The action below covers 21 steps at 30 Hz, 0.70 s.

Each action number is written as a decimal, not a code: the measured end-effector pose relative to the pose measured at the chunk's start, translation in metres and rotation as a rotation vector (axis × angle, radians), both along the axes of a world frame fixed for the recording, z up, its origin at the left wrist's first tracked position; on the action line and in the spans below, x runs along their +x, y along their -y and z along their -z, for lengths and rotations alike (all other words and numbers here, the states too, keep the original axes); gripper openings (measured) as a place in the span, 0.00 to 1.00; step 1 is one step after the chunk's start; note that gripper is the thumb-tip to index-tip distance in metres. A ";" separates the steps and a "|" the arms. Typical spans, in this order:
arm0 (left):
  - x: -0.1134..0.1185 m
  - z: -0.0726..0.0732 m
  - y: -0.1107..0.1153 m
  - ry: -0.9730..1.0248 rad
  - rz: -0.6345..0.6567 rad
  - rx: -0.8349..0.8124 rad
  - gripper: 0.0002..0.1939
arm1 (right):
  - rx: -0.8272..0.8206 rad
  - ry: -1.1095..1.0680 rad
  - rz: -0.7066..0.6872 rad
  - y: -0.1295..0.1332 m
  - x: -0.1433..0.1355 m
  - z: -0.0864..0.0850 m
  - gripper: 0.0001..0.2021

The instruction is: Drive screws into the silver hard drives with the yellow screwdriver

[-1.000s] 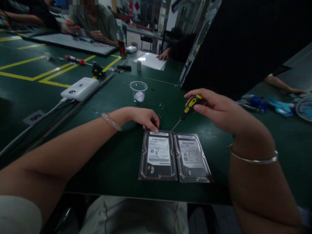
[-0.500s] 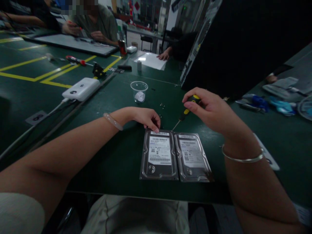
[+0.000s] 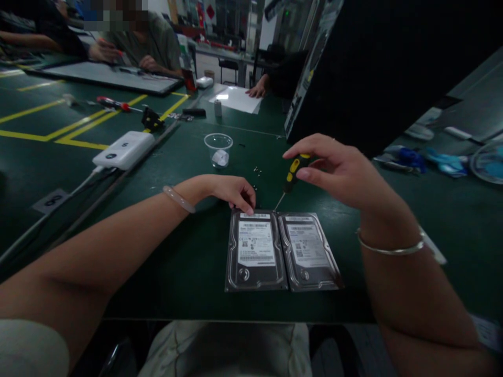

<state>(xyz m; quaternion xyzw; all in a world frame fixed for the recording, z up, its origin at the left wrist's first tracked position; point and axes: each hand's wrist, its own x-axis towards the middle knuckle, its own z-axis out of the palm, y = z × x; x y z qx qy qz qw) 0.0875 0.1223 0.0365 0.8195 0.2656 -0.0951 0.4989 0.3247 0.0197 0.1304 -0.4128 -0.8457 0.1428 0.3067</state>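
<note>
Two hard drives lie flat side by side near the table's front edge, labels up: a left hard drive (image 3: 256, 246) and a right hard drive (image 3: 307, 248). My left hand (image 3: 236, 192) is closed at the far edge of the left drive, thumb on its top and fingers curled behind. In my right hand (image 3: 332, 170) is a black and yellow screwdriver (image 3: 293, 172), its handle between thumb and fingers. It stands tilted, its tip at the left drive's far right corner; whether it sits in a screw is too small to tell. Several small screws (image 3: 257, 170) lie beyond the drives.
A clear plastic cup (image 3: 218, 149) with something white inside stands past my left hand. A white power box (image 3: 124, 149) with a cable is at left. A large black case (image 3: 377, 78) rises at back right. Other people sit across the green table (image 3: 168, 283).
The camera view has shifted slightly. My right thumb and fingers have opened a little around the screwdriver's handle, which shows more now. The drives and left hand stay in place.
</note>
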 end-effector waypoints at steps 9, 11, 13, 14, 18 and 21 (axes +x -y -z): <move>0.000 -0.001 -0.001 -0.018 0.018 0.016 0.22 | 0.074 -0.052 -0.034 0.003 -0.002 -0.001 0.16; 0.000 -0.001 -0.002 -0.017 0.017 0.013 0.22 | -0.001 -0.064 -0.042 0.005 0.001 -0.005 0.17; 0.000 -0.001 -0.002 -0.022 0.013 0.013 0.22 | -0.052 -0.078 -0.047 0.006 0.002 -0.007 0.16; 0.000 -0.001 -0.002 -0.023 0.013 0.012 0.22 | -0.066 -0.091 -0.043 0.006 0.001 -0.006 0.15; 0.000 0.001 -0.003 -0.011 0.025 0.020 0.22 | 0.031 -0.143 0.049 0.000 -0.009 0.005 0.12; 0.001 0.003 -0.004 -0.008 0.033 0.041 0.22 | 0.191 -0.158 0.152 -0.005 -0.014 0.012 0.11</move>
